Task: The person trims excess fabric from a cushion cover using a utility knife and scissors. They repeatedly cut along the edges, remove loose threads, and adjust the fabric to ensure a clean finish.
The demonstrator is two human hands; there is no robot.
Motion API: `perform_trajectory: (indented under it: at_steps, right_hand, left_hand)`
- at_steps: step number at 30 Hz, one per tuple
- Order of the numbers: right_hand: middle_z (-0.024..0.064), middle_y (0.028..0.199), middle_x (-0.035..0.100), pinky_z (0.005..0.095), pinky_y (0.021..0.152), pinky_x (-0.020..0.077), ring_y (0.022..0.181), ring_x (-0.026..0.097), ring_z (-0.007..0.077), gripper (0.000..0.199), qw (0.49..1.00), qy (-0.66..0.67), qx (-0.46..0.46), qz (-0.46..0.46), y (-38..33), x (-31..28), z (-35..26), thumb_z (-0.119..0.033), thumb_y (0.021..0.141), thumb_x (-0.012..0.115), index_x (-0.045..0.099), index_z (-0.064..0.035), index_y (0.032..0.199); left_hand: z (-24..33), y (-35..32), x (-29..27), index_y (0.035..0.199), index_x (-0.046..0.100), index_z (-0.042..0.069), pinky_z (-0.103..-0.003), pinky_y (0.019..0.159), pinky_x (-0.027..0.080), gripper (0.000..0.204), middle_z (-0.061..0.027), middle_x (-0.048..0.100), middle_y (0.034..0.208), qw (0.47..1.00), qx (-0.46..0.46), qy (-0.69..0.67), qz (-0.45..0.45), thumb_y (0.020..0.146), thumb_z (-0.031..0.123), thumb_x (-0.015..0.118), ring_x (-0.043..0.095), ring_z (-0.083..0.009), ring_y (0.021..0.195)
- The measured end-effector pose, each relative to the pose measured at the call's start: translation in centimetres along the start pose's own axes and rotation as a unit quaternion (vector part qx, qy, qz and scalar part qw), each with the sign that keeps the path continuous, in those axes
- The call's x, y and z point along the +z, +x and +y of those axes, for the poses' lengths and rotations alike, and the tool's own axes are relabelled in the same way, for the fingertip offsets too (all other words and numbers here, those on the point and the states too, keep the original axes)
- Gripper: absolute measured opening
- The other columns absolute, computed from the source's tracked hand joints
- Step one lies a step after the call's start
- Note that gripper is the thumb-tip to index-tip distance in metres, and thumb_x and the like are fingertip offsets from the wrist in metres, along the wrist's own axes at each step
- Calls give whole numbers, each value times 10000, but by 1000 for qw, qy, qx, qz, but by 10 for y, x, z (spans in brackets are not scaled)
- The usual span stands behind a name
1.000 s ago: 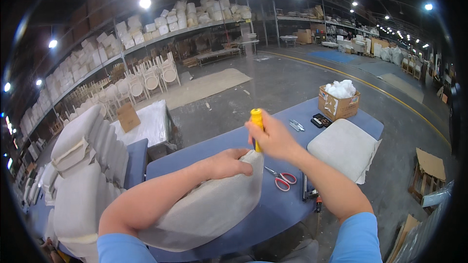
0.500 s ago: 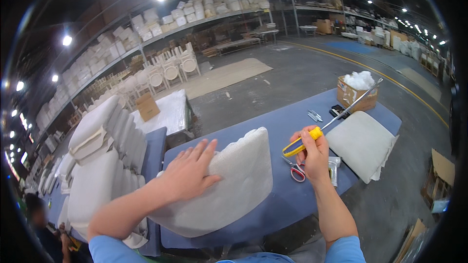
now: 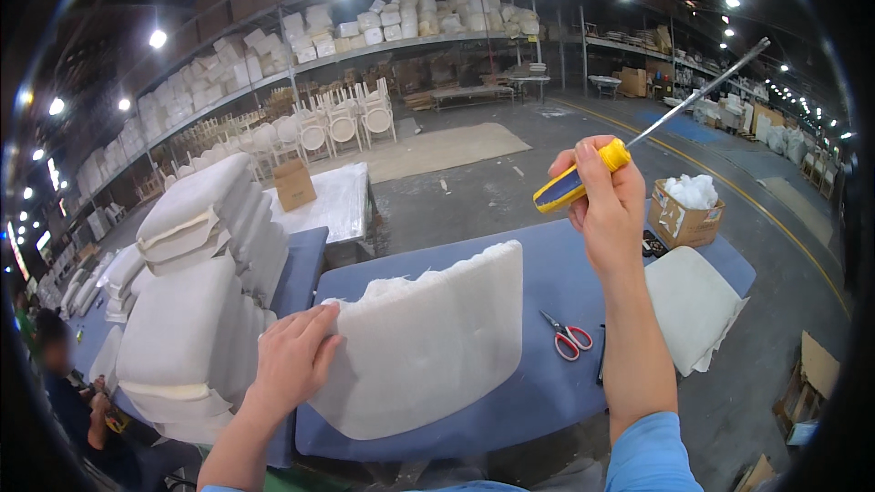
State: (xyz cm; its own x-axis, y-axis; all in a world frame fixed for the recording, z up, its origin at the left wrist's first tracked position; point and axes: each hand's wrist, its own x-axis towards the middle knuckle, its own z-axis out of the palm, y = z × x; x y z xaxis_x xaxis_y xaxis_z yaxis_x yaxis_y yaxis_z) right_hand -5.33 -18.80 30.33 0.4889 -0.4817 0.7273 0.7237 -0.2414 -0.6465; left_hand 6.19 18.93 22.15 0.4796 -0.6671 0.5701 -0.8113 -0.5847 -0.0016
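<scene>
My single head camera sat close above the blue surface (image 3: 547,383), tipped down and forward over it; fisheye bending curved the warehouse shelves (image 3: 365,36) along the rim, and my forearms entered from the lower edge.

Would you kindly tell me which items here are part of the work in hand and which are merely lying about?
In hand:
- left hand on the white padded cushion
- right hand holding the yellow-handled tool

Lying about:
- red scissors
- cardboard box
- spare cushion
- stacked cushions
</scene>
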Motion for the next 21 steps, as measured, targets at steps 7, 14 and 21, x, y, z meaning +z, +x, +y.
perform_trajectory:
  at_steps: [7,14,21]
  right_hand:
    - [40,928,706,212,573,411,713,556,38,130,966,-223,42,-125,-17,-11,103,-238,1094,566,579,-109,1101]
    - [48,895,696,266,694,495,794,616,94,137,997,-12,54,-45,-20,18,57,-227,1088,561,566,-94,1121]
    - [34,931,689,232,547,417,639,521,50,138,967,-94,209,-111,-35,-9,70,-205,1067,585,597,-72,1100]
  left_hand:
    - [13,-1,11,1218,722,52,-406,806,557,407,-119,755,1132,992,67,-28,99,824,139,777,728,-298,915]
    - [10,-17,-3,1216,732,57,-390,777,569,433,-99,763,1112,992,62,-18,109,799,149,803,739,-276,894]
    - [-10,-14,-31,1278,729,73,-394,924,563,487,-114,758,1198,995,48,-90,-12,809,164,824,731,-283,1020]
